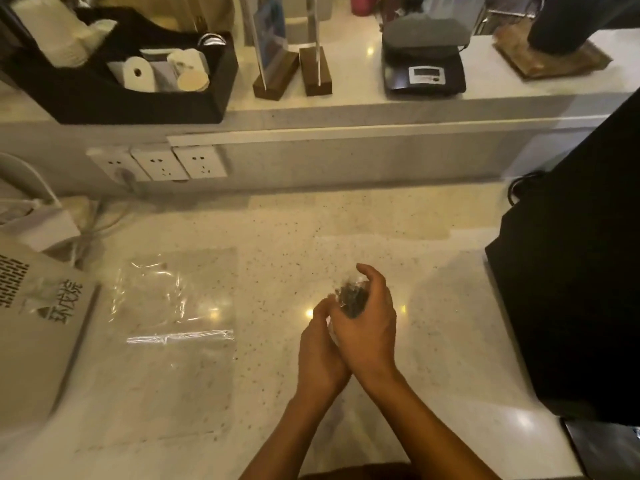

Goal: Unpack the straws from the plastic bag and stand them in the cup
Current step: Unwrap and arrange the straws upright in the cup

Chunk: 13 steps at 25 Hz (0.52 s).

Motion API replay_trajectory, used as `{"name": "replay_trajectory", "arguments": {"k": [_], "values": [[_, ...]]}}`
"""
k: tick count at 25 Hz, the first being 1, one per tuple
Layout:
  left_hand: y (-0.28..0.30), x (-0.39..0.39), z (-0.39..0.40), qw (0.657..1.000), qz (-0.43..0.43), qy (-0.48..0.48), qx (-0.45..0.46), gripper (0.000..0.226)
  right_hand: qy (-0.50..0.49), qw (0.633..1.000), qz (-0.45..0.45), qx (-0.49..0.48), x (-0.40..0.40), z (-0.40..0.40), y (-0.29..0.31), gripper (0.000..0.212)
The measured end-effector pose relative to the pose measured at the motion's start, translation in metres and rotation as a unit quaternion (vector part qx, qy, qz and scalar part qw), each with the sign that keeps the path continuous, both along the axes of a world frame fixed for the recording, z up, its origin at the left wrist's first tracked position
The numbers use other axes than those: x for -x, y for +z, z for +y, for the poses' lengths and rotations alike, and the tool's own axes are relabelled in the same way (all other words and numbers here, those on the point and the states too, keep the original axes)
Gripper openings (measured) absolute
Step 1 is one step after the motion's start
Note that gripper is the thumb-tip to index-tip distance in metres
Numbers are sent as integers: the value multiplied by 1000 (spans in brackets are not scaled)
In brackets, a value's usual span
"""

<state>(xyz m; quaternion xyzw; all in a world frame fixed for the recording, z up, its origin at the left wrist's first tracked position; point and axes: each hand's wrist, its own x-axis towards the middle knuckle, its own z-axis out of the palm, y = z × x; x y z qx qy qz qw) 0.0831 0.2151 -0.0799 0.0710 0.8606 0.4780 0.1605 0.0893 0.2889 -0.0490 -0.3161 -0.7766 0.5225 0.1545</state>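
Note:
Both hands meet over the middle of the speckled counter (346, 220). They hold a bundle of dark straws (351, 299), upright and seen end-on from above. Something clear surrounds the bundle; I cannot tell whether it is a cup or wrapping. My right hand (369, 327) wraps around the bundle from the right, thumb raised above it. My left hand (320, 348) grips lower on the left, partly under the right hand. A clear plastic bag (173, 327) lies flat on the counter to the left, with nothing visible in it.
A white appliance with printed characters (38, 323) fills the left edge, with cables behind it. A black machine (571, 289) stands at the right. Wall sockets (162, 166) sit under a raised shelf holding a black organiser (138, 102), two sign stands (277, 77) and a scale (424, 64).

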Motion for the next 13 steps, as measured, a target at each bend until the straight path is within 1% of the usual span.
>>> {"name": "replay_trajectory", "arguments": {"k": [2,3,4,5,6,8,10,11,12,13], "values": [[2,0,1,1000,13,6,5,38,25,995,92,39,-3,6,-2,44],[4,0,1,1000,22,3,5,33,50,989,128,43,-6,11,-3,40],[4,0,2,1000,28,4,-1,31,78,986,143,41,-9,15,-5,37],[5,-1,2,1000,27,3,-9,24,98,986,130,31,-11,19,-8,37],[2,-1,2,1000,24,1,-17,18,105,990,95,16,-14,22,-12,41],[-2,-4,1,1000,14,-6,-22,24,100,995,16,-5,-18,24,-20,58],[-5,-4,1,1000,9,-3,-29,31,100,995,2,-10,-19,19,-23,73],[-6,-4,1,1000,7,-1,-27,34,98,995,9,-16,-16,17,-21,72],[-7,-4,2,1000,9,-1,-18,37,95,995,22,-20,-13,15,-19,65],[-8,-4,3,1000,14,-3,-5,39,93,995,38,-19,-8,15,-15,53]]}}
